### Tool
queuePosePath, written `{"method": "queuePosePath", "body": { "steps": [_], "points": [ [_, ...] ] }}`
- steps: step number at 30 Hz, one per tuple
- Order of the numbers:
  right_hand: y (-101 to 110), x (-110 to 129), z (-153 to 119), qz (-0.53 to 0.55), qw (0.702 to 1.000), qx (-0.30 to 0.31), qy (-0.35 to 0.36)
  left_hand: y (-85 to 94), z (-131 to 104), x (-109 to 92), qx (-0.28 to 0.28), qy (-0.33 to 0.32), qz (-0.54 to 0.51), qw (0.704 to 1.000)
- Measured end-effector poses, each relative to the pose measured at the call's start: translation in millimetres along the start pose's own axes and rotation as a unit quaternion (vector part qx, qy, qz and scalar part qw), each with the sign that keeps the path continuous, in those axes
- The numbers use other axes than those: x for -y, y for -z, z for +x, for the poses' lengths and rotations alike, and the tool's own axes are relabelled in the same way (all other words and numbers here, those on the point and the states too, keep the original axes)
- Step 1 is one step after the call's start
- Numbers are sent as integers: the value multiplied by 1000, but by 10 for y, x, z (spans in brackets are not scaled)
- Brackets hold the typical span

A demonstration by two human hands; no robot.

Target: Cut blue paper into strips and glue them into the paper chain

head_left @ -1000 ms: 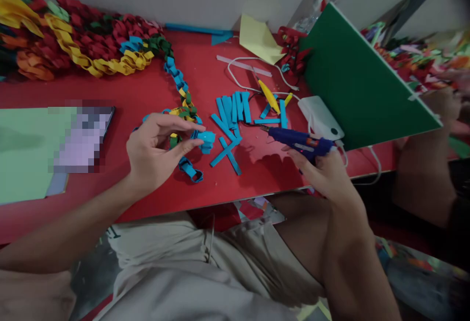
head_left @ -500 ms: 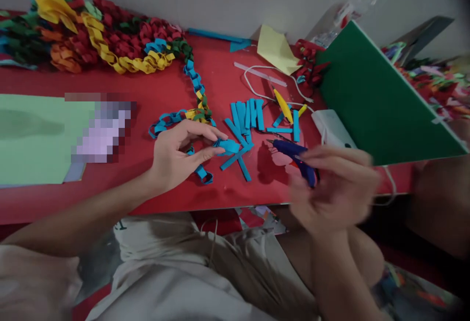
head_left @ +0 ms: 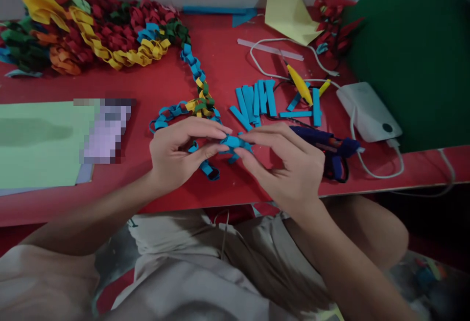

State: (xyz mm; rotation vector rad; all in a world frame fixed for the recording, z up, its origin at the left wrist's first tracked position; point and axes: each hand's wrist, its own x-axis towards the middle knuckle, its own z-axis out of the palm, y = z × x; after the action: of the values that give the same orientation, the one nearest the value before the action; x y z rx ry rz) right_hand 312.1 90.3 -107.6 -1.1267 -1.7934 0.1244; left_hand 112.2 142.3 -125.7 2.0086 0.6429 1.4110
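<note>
Between my two hands is a blue paper strip, bent into a loop and pinched from both sides. My left hand grips its left part with thumb and fingers. On the opposite side, the thumb and fingertips of my right hand close on it. Just behind my left hand, a paper chain of blue, yellow and green links lies on the table. Loose blue paper strips are fanned out beyond my fingers. A dark blue glue gun lies behind my right hand, partly hidden by it.
A heap of colourful paper chains fills the back left of the red table. Green paper sheets lie at left. At right are a white power bank with cables, a yellow clip and a standing green board.
My right hand has let go of the glue gun, which now lies on the table, and has moved left to pinch the blue strip. The view has shifted a little.
</note>
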Motion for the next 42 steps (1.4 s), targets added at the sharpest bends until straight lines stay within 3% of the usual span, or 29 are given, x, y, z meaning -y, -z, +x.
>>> {"method": "queuePosePath", "body": {
  "steps": [13,19,27,32,37,42],
  "points": [
    [-41,-17,-6,-22,999,-14,25,37,-1,-15,18,-111,146,983],
    [-50,-26,-12,-45,999,-10,25,65,-5,-58,70,-112,219,967],
    [-77,-64,-15,-45,999,-10,27,54,6,-73,111,-119,242,956],
    [-35,-123,-38,-41,999,23,18,49,37,-59,112,-38,201,972],
    [8,-136,-44,-40,997,63,18,37,47,-59,88,112,83,986],
    [-40,-62,-16,5,1000,5,-19,-4,61,-83,36,201,5,979]
  ]
}}
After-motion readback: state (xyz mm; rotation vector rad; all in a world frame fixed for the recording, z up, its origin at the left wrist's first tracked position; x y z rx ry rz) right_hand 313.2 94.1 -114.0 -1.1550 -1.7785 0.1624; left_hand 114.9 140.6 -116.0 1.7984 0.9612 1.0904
